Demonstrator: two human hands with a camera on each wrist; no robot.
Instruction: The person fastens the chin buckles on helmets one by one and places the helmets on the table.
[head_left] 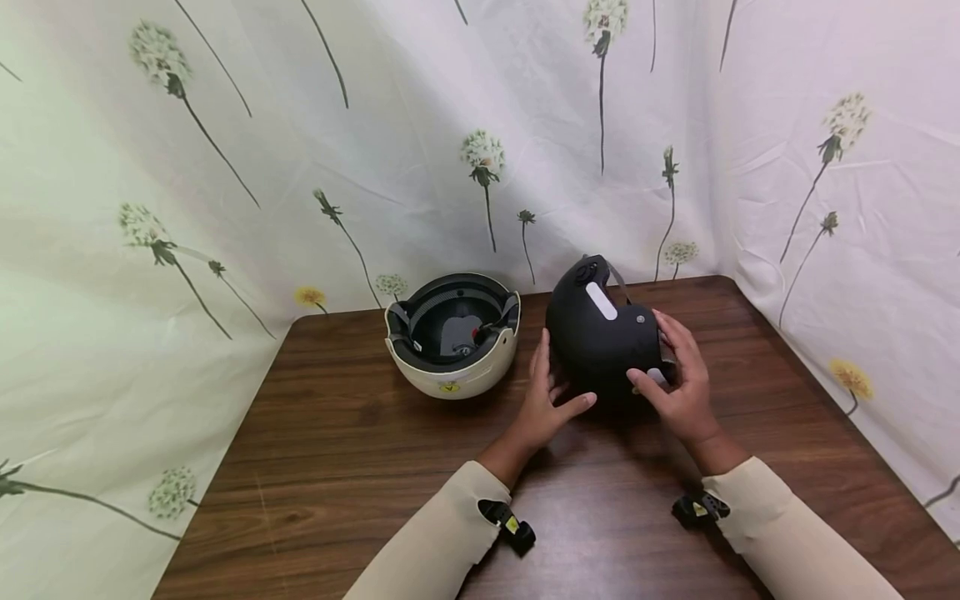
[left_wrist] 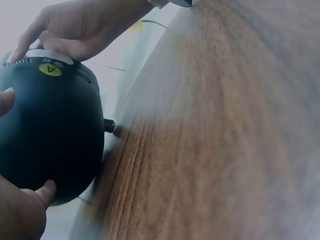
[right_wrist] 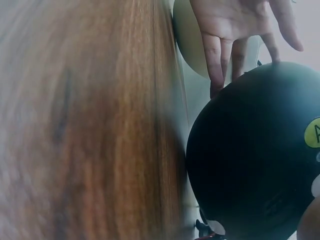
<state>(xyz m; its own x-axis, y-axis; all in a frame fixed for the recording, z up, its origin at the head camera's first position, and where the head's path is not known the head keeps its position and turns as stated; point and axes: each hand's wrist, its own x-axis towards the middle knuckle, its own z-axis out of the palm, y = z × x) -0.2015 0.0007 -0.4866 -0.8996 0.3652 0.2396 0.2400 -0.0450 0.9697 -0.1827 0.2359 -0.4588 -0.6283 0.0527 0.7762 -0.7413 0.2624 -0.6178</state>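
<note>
A black helmet point(head_left: 600, 342) with white reflective strips sits tipped on its side on the table, its opening facing right. My left hand point(head_left: 546, 404) lies along its left side, fingers mostly straight; the right wrist view shows those fingertips touching the black shell point(right_wrist: 250, 155). On the other side, my right hand point(head_left: 686, 392) grips the helmet's rim, thumb in front and fingers behind. A round yellow sticker point(left_wrist: 50, 69) appears near that rim in the left wrist view. Left of the black helmet, a cream helmet point(head_left: 480, 371) rests upside down, showing its dark lining.
The brown wooden table point(head_left: 322, 467) extends to the left and in front. A white cloth point(head_left: 420, 167) printed with dandelions hangs behind and along the sides. Each wrist carries a black strap point(head_left: 510, 525).
</note>
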